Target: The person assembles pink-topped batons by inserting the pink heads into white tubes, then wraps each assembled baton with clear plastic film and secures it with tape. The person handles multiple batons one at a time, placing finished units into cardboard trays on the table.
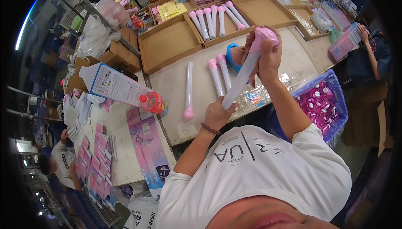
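Note:
A wand with a whitish tube and a pink head slants up to the right in front of me. Around the tube's lower end my left hand is closed. My right hand grips the pink head at the upper end. Beside it is a blue loop with skin showing inside; what it belongs to is unclear. On the table lie two similar tubes with pink ends, just behind the held one. Another tube lies further left, its pink end toward me.
Several wands fill a cardboard tray behind, between two other trays. At right stands a blue-lined bin of pink bottles. A red-capped bottle and printed box stand left. Co-workers' hands show at the edges.

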Demonstrator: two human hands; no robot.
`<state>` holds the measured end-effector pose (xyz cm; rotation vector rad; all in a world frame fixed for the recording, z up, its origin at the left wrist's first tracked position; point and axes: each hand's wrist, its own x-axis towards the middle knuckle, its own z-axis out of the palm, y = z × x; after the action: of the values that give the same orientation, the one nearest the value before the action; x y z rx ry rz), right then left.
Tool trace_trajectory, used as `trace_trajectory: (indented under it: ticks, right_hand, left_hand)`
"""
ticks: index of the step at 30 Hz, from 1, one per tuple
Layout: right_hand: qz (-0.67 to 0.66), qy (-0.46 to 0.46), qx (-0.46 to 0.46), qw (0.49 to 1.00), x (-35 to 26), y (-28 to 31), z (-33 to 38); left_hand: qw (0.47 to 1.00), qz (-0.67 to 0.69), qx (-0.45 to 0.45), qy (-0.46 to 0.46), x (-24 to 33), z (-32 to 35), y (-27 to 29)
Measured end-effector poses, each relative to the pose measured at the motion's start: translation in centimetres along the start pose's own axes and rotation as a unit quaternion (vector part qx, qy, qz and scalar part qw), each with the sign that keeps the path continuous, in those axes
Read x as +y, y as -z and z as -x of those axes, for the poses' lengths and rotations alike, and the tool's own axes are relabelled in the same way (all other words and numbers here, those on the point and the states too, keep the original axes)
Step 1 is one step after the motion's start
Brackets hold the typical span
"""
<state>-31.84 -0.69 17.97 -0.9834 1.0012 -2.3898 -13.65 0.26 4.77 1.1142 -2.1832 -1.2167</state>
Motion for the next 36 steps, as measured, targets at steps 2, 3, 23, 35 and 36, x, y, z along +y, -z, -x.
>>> trace_trajectory:
  ticks: [2,3,23,35,36]
  right_hand:
    - [-0.061,-0.092,-0.062,0.992,-0.4,0.7,-0.1]
    - [-0.068,-0.131,-0.072,0.986,-0.5,0.9,-0.1]
    - [0.122,-0.455,-0.350,0.810,1.6,1.3,8.5]
    - [0.227,-0.451,-0.428,0.750,0.0,-0.2,10.3]
    - [0.221,-0.492,-0.388,0.748,0.2,0.4,10.8]
  left_hand:
    - [0.996,-0.073,0.042,0.027,1.1,-0.3,-1.0]
    - [0.997,-0.068,0.027,0.029,1.7,-0.4,-1.2]
    - [0.923,0.347,-0.157,-0.047,-2.0,-1.1,10.7]
    - [0.775,0.540,-0.064,-0.322,1.5,-2.0,14.1]
    - [0.754,0.569,-0.050,-0.323,1.7,-1.9,14.9]
